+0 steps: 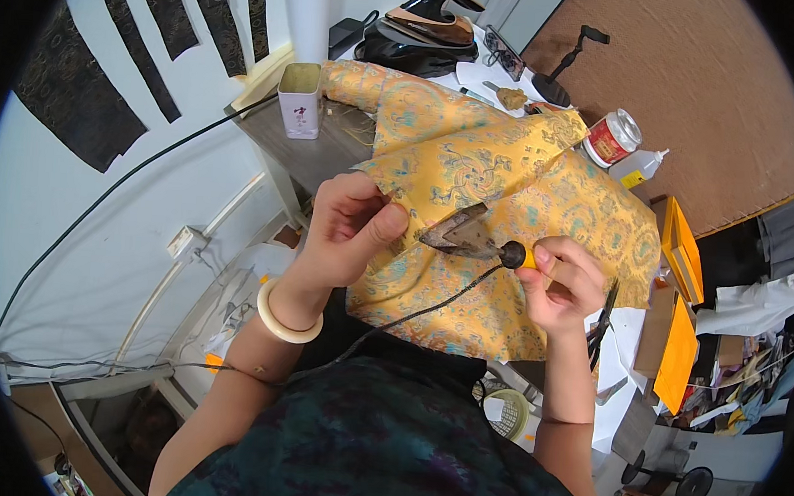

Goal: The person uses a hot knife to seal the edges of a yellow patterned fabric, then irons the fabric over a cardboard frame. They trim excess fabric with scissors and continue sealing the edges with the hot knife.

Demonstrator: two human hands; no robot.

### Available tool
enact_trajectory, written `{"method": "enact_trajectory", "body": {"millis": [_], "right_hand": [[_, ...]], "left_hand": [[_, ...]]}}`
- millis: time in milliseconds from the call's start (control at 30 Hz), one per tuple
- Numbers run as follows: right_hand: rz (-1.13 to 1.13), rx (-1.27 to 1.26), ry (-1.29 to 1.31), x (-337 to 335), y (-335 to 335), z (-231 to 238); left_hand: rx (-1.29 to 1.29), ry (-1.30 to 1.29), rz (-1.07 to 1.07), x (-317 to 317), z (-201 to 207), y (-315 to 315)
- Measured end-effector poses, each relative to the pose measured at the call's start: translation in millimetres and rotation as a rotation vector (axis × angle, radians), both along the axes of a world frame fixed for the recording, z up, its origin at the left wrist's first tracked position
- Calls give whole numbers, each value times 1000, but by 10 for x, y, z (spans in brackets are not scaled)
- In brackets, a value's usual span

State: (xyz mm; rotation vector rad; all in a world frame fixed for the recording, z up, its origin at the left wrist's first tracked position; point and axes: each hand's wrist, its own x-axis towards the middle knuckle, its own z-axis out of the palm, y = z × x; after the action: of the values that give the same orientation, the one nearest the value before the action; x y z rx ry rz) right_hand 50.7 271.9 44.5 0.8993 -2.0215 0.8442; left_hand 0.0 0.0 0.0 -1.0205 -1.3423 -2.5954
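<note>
A yellow brocade cloth (469,293) with blue and orange patterns lies spread over the table in front of me, one part of it folded up. My left hand (351,229) pinches the left edge of this cloth between thumb and fingers. In my right hand (566,284) is the yellow handle of a small pointed iron (463,234), with a black cord trailing from it. The iron's flat, stained metal head points left, over the cloth near my left fingertips. Whether the metal touches the cloth, I cannot tell.
Behind the cloth stand a square tin (300,106), a black steam iron (428,32), glasses (502,50) and a black stand (563,67). A red-labelled jar (613,137) and white bottle (639,166) are at right. Scissors (603,324) lie by the cloth's right edge. The cord (416,315) crosses near my body.
</note>
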Motion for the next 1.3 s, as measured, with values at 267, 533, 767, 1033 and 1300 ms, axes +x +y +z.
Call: {"method": "enact_trajectory", "body": {"millis": [267,533,767,1033,1300], "right_hand": [[-139,-574,-184,464,-210,-368],[-84,-841,-483,1043,-426,-99],[-185,-741,-516,1322,-442,-173],[-164,-921,-601,1469,-668,-210],[0,-1085,-674,1476,-806,-185]], "left_hand": [[64,-38,106,225,86,166],[35,78,263,610,204,438],[-155,101,158,715,223,454],[-157,121,295,718,273,537],[-174,131,251,715,228,537]]}}
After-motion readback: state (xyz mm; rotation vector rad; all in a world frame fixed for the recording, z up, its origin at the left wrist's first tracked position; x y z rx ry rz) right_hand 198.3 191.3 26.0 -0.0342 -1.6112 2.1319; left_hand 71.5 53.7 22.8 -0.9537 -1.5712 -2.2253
